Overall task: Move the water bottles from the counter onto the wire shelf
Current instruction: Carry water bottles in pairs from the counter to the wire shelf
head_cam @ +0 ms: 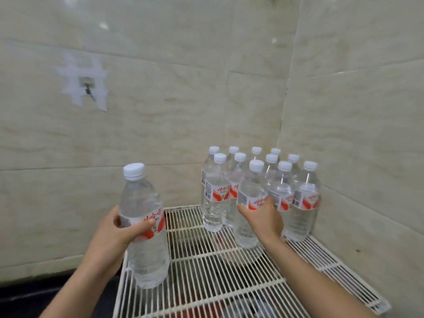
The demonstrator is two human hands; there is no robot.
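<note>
In the tiled corner, on a white wire shelf [206,267]: stock of clear water bottles with white caps and red-and-white labels.

Item 1. Cluster of bottles [261,180], upright, packed in rows at the shelf's 1 o'clock corner, touching or just beside one another, close to both tiled walls [160,134]. About eleven caps count; the rear ones are partly hidden.

Item 2. Front bottle of the cluster [249,203], upright, base on the wires. The right hand [263,216] has its grip wrapped around the label band, fingers closed on it.

Item 3. Single bottle [143,226], upright, at 9 o'clock over the shelf's left edge, well apart from the cluster. The left hand [119,228] has its grip closed around the label, thumb across the front. Whether its base rests on the wires cannot be told.

Item 4. Taped-over wall fitting [86,87], at 10 o'clock on the back wall.
</note>
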